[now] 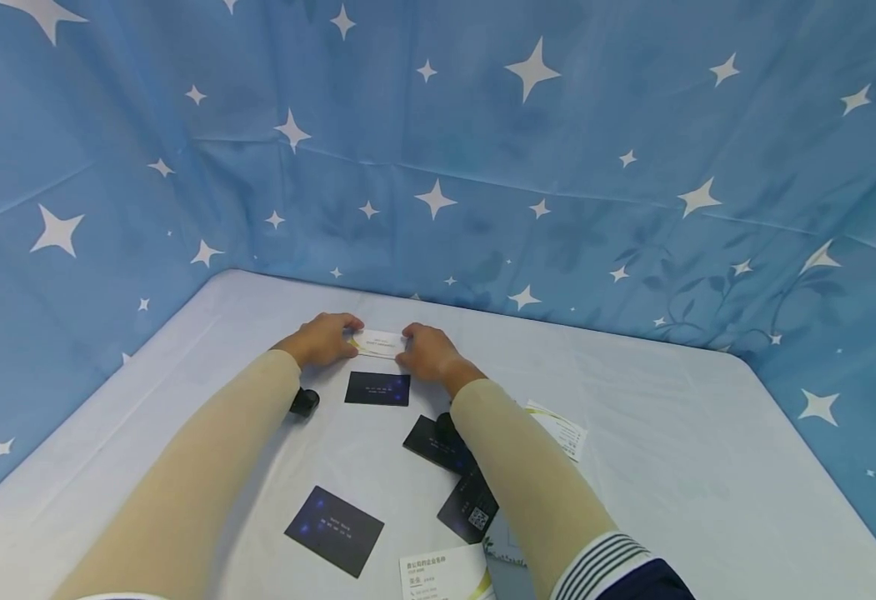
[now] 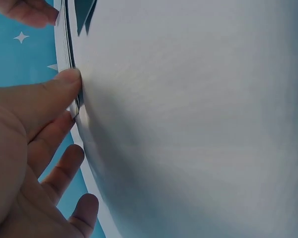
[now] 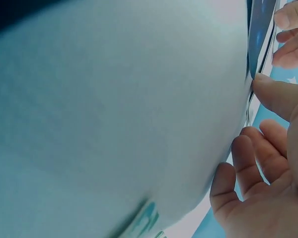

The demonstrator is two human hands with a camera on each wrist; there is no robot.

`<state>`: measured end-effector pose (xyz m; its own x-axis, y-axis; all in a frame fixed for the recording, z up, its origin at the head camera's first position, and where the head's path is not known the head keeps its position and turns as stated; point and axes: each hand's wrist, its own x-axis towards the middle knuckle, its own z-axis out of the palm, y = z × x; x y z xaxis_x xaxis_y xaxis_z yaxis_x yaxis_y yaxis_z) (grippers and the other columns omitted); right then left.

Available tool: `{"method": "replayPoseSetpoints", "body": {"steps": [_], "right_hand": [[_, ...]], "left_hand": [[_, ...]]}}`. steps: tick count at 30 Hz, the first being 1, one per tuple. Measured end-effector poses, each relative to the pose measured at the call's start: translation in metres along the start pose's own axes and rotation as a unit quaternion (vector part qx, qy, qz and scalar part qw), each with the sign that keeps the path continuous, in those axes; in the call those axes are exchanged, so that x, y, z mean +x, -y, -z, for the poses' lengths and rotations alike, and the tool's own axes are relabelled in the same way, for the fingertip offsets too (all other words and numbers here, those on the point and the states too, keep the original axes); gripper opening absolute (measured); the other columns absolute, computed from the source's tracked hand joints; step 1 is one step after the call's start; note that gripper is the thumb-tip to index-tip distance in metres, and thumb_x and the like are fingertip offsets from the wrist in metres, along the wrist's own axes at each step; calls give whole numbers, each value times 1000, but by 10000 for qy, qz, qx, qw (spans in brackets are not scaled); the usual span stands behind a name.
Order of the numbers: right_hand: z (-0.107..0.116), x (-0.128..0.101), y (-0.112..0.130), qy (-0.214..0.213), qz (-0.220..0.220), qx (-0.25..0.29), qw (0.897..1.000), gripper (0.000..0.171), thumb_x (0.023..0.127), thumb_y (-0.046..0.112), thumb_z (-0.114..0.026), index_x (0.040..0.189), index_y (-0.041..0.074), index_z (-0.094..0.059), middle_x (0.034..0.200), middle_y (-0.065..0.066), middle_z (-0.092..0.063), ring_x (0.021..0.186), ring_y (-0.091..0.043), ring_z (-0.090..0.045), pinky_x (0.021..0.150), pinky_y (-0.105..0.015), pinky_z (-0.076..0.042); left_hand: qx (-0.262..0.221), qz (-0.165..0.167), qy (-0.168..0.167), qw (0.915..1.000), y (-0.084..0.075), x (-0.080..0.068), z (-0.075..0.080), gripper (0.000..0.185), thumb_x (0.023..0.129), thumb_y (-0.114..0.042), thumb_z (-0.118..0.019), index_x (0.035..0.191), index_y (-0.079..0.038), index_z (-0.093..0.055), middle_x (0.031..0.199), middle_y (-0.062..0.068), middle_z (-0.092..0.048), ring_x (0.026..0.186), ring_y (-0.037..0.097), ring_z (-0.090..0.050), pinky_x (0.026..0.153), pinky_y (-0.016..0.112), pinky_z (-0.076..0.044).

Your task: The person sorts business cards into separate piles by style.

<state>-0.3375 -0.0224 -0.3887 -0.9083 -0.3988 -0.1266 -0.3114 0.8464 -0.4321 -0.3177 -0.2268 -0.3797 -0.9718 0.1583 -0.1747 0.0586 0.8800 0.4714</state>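
Note:
A small stack of white business cards (image 1: 377,342) lies at the far middle of the white table (image 1: 708,467). My left hand (image 1: 346,335) pinches its left end and my right hand (image 1: 406,350) pinches its right end. In the left wrist view my thumb (image 2: 64,82) and a finger close on the thin edge of the stack (image 2: 68,47); the other hand (image 2: 25,11) shows at the top left. In the right wrist view my thumb (image 3: 273,91) presses the stack's edge (image 3: 256,47), with the left hand's fingers (image 3: 290,29) beyond.
Several dark cards lie loose nearer me: one (image 1: 377,388) just below the hands, one (image 1: 334,530) at front left, two (image 1: 438,443) (image 1: 469,508) under my right forearm. White cards (image 1: 561,427) (image 1: 445,575) lie at right and front. Blue star-print cloth (image 1: 528,167) walls the table.

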Motion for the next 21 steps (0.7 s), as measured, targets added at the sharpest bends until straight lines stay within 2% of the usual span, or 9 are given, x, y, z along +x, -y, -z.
{"method": "replayPoseSetpoints", "body": {"steps": [5, 11, 16, 21], "right_hand": [[0, -1, 2, 21, 46, -29, 10000, 52, 97, 26, -67, 143, 6, -53, 137, -8, -58, 123, -23, -52, 109, -40, -35], [1, -2, 4, 36, 62, -174, 9998, 52, 96, 29, -68, 142, 8, -55, 139, -6, -58, 127, -24, -51, 110, -39, -34], [1, -2, 4, 87, -10, -273, 9996, 54, 97, 30, -67, 144, 9, -53, 139, -6, -58, 123, -23, -52, 109, -39, -35], [4, -7, 5, -4, 141, -263, 9996, 56, 97, 33, -66, 146, 9, -51, 141, -7, -56, 129, -24, -50, 110, -40, -35]], "left_hand": [[25, -75, 79, 9999, 3, -1, 3, 52, 96, -12, -65, 145, -5, -50, 152, 18, -43, 142, 39, -33, 113, 55, -24], [-92, -133, 111, 9998, 6, -1, 4, 52, 95, -10, -65, 145, -3, -50, 151, 19, -44, 142, 40, -33, 113, 55, -24], [-173, -157, 151, 9996, 7, -2, 4, 56, 95, -12, -67, 147, -2, -48, 153, 20, -41, 143, 41, -31, 114, 54, -23], [-102, -137, 177, 9997, 5, -3, 6, 62, 95, -17, -67, 151, -4, -43, 155, 20, -38, 144, 41, -29, 114, 56, -22]]}}
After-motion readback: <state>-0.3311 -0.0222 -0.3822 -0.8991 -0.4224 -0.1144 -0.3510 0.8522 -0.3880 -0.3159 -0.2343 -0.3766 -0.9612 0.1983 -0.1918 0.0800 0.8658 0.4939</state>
